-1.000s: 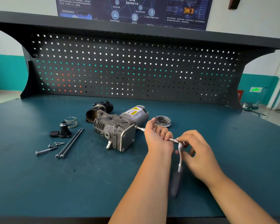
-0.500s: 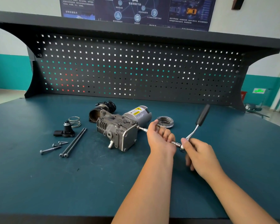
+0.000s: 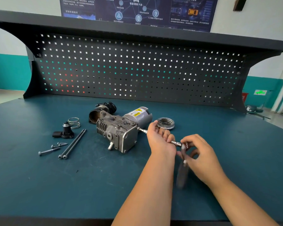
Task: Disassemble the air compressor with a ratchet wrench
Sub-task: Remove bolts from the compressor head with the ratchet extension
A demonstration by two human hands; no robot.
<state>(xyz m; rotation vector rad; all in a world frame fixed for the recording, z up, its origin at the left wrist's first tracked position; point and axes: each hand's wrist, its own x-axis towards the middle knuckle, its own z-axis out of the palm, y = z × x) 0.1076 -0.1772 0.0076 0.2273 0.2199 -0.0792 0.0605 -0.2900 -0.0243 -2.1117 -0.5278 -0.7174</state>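
blue workbench (image 3: pixel 88 185), hands (image 3: pixel 160 141) (image 3: pixel 202 154) on ratchet wrench (image 3: pixel 176 143)

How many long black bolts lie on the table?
2. The left bolt and the right bolt lie side by side, left of the compressor. Others may be hidden.

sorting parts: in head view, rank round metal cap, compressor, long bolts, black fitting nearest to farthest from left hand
1. round metal cap, behind left hand
2. compressor, to its left
3. long bolts, farther left
4. black fitting, farthest left
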